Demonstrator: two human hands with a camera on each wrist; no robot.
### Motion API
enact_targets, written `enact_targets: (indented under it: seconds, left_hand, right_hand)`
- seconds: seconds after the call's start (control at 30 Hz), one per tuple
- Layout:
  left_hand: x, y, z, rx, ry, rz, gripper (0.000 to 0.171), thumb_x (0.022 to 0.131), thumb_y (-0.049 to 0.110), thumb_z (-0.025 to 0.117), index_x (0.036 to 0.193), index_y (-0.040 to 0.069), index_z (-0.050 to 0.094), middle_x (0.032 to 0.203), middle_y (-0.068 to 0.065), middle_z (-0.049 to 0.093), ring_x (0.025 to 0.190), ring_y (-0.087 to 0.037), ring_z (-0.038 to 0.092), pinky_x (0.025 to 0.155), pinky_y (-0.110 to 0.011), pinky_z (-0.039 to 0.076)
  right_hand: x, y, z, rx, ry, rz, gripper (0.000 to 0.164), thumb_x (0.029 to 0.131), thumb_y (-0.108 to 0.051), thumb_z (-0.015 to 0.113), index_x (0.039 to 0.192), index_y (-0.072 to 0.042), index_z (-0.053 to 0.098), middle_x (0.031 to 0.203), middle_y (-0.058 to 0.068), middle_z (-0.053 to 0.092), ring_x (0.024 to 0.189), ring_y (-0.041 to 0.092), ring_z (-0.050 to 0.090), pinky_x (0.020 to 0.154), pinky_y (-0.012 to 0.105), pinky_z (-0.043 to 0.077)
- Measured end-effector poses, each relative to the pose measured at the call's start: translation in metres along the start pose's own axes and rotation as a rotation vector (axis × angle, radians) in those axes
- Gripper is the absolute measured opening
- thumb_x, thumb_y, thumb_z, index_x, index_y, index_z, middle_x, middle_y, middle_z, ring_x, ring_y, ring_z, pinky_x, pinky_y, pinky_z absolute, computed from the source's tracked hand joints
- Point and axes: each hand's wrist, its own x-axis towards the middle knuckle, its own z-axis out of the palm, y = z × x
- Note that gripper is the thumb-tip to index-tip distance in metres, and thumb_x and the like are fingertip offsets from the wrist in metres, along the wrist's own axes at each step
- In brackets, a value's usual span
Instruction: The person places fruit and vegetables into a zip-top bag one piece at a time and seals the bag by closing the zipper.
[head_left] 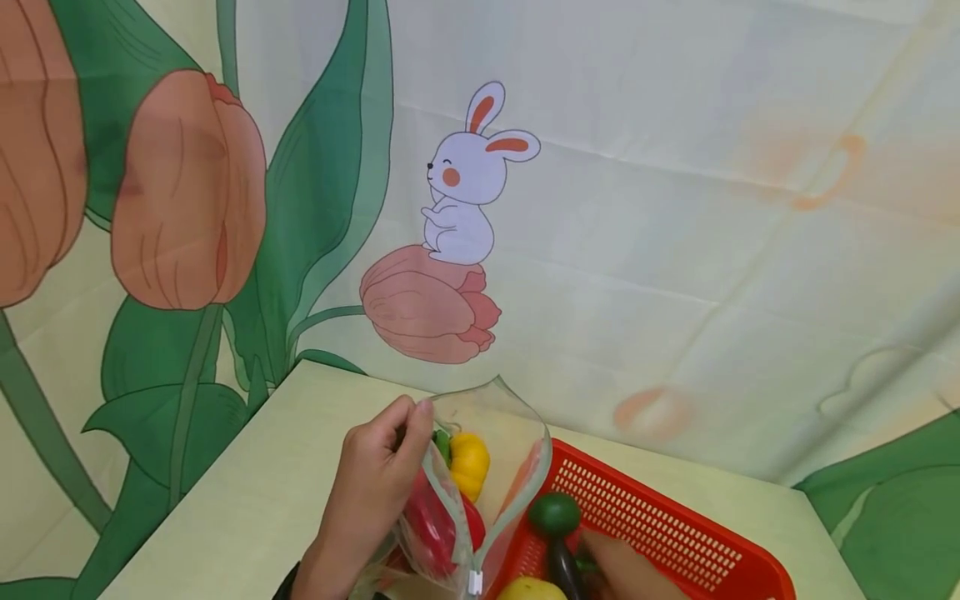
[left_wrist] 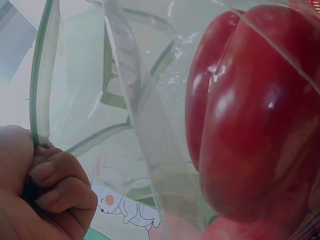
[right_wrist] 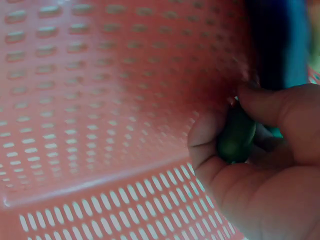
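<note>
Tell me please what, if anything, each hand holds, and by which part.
The left hand holds the clear zip bag by its open rim. The right hand grips a dark green object; which part cannot be told.

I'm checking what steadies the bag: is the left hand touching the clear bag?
Touching. The head view shows it: the left hand grips the clear bag by its open rim, whose edge runs into the grip with no gap.

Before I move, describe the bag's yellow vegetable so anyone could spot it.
Find the red basket; left of its slotted wall, a clear bag gapes open. Inside lies the lobed yellow vegetable, set apart from the glossy red pepper beside it by colour.
</note>
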Motion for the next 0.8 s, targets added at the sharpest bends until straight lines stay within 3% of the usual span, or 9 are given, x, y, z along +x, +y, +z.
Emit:
enact_targets:
  seconds: [0.07, 0.3, 0.47, 0.6, 0.8]
  left_hand:
    - [0.0, 0.001, 0.001, -0.003, 0.005, -0.013, 0.042, 0.089, 0.055, 0.042, 0.067, 0.019, 0.044, 0.056, -0.002, 0.033, 0.049, -0.013, 0.036, 0.042, -0.021, 0.028]
    - [0.0, 0.0, 0.001, 0.001, 0.005, -0.012, 0.041, 0.088, 0.055, 0.043, 0.066, 0.02, 0.044, 0.055, -0.002, 0.034, 0.05, -0.013, 0.037, 0.042, -0.021, 0.028]
    - [-0.001, 0.0, 0.003, -0.002, 0.0, 0.01, 0.041, 0.089, 0.054, 0.044, 0.065, 0.02, 0.043, 0.054, -0.001, 0.033, 0.049, -0.012, 0.036, 0.042, -0.021, 0.027]
    - [-0.002, 0.001, 0.004, -0.001, -0.006, 0.019, 0.041, 0.089, 0.053, 0.044, 0.064, 0.02, 0.043, 0.054, 0.0, 0.033, 0.048, -0.012, 0.035, 0.042, -0.021, 0.027]
    - [-0.001, 0.002, 0.003, 0.007, -0.023, 0.028, 0.042, 0.089, 0.053, 0.044, 0.064, 0.019, 0.043, 0.053, 0.0, 0.033, 0.048, -0.012, 0.035, 0.041, -0.021, 0.027]
  right_hand:
    - [-0.004, -0.006, -0.004, 0.067, -0.034, 0.014, 0.036, 0.073, -0.038, 0.073, 0.103, -0.024, 0.06, 0.093, -0.005, 0.066, 0.081, 0.016, 0.064, 0.071, 0.04, 0.051]
    - [-0.012, -0.02, -0.016, -0.151, 0.002, -0.042, 0.012, 0.077, -0.029, 0.07, 0.088, -0.025, 0.069, 0.077, -0.011, 0.066, 0.066, 0.008, 0.06, 0.064, 0.026, 0.05]
    - [-0.023, -0.03, -0.026, -0.175, 0.021, -0.058, 0.011, 0.079, -0.029, 0.067, 0.089, -0.025, 0.071, 0.079, -0.01, 0.066, 0.068, 0.007, 0.057, 0.063, 0.024, 0.048]
    - [-0.033, -0.05, -0.037, -0.189, 0.053, -0.058, 0.016, 0.08, -0.033, 0.066, 0.093, -0.025, 0.07, 0.085, -0.009, 0.066, 0.073, 0.008, 0.056, 0.065, 0.026, 0.048]
    - [-0.057, -0.095, -0.058, -0.293, 0.215, -0.13, 0.023, 0.082, -0.041, 0.062, 0.103, -0.032, 0.065, 0.095, -0.015, 0.062, 0.084, 0.006, 0.056, 0.068, 0.02, 0.048]
